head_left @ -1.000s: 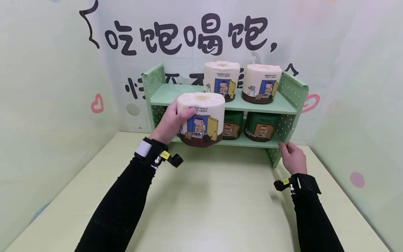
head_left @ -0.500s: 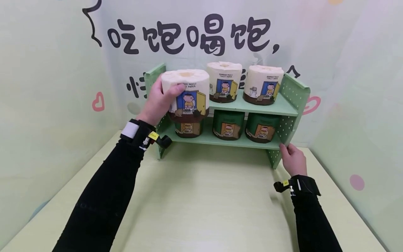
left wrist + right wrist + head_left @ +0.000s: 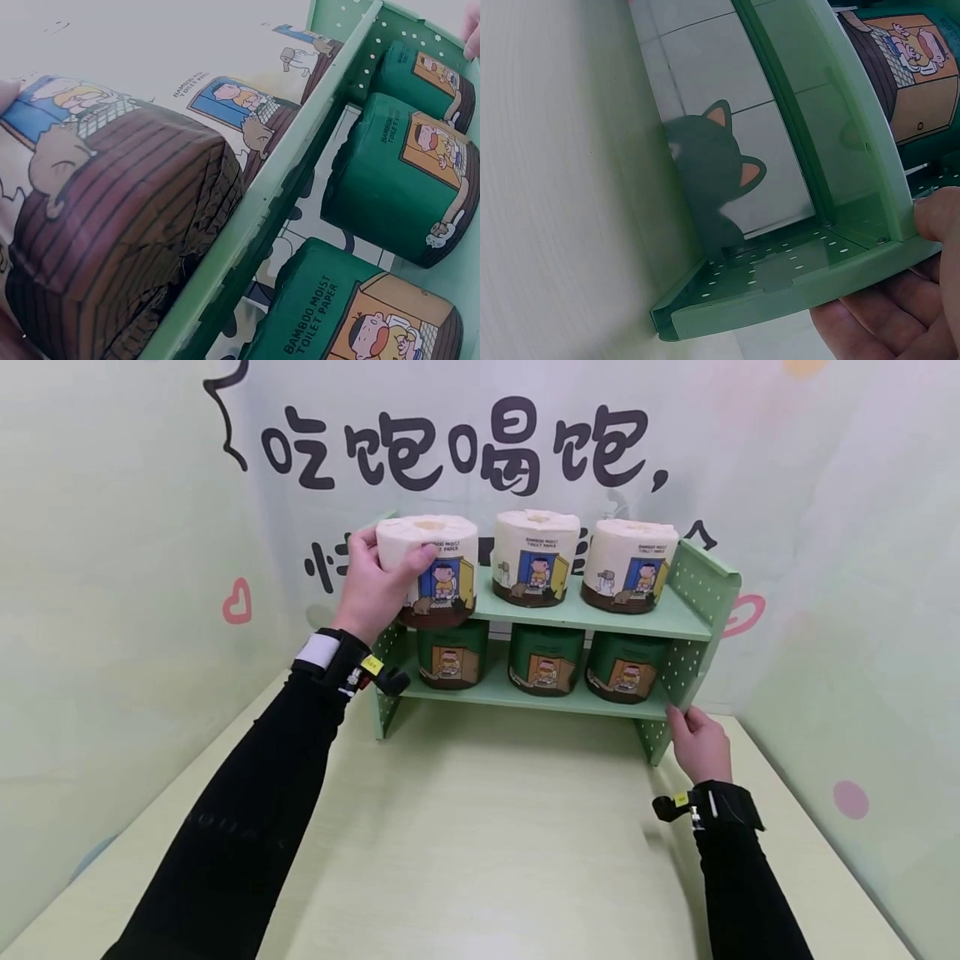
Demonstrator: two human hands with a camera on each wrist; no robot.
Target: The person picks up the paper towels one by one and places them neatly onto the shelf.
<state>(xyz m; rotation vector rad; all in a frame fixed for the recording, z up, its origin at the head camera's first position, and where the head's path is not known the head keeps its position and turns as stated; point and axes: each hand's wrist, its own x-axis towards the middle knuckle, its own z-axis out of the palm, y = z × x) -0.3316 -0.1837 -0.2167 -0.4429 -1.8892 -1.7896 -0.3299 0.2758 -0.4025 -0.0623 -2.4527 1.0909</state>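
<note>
At the left end of the upper board of a green two-tier shelf [image 3: 592, 620], my left hand [image 3: 372, 592] grips a white toilet paper roll [image 3: 446, 581], thumb across its printed front. In the left wrist view, the roll's brown base [image 3: 142, 202] tilts close over the shelf's edge. Two matching white rolls, a middle one [image 3: 536, 560] and a right one [image 3: 630, 568], stand on the same board. My right hand [image 3: 702, 747] pinches the shelf's right side panel [image 3: 765, 304] near its lower front, thumb on one face and fingers on the other.
On the lower board three green-wrapped rolls stand in a row: left [image 3: 452, 656], middle [image 3: 546, 660] and right [image 3: 627, 670]. The shelf stands on a pale table [image 3: 487, 827] against a printed backdrop [image 3: 450, 385], with side walls left and right.
My left hand has carried the white roll up and left from in front of the shelf to the upper board's left end. The right hand keeps its grip on the side panel.
</note>
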